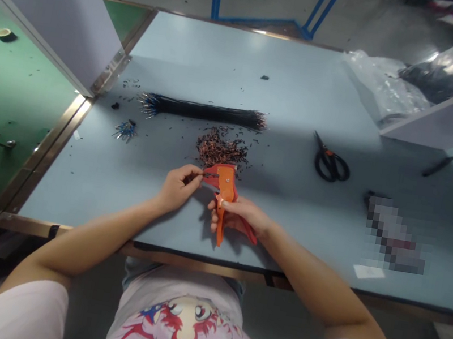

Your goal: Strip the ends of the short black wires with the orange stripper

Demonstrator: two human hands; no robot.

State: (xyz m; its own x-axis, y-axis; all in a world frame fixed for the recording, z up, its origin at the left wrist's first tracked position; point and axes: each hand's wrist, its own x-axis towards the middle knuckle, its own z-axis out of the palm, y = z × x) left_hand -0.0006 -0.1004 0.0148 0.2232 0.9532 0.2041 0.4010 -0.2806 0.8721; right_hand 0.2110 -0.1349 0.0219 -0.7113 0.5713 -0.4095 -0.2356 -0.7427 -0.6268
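Note:
My right hand (240,215) is wrapped round the handles of an orange and red wire stripper (226,184). At the tool's jaws, my left hand (181,186) pinches a small dark piece, perhaps a wire, whose end sits between the jaws. Just beyond the tool lies a pile of short copper and black wire scraps (219,148). Farther back, a long bundle of black wires (209,112) stretches from side to side, with bluish tips at its left end and coppery tips at its right. A small cluster of blue-tipped pieces (126,130) is to the left.
Black scissors (331,162) lie on the blue-grey table (277,200), right of the tool. Behind them are clear plastic bags (385,88). A pixelated object (394,233) and a white label (369,272) are at the right. Upright panels stand on both sides.

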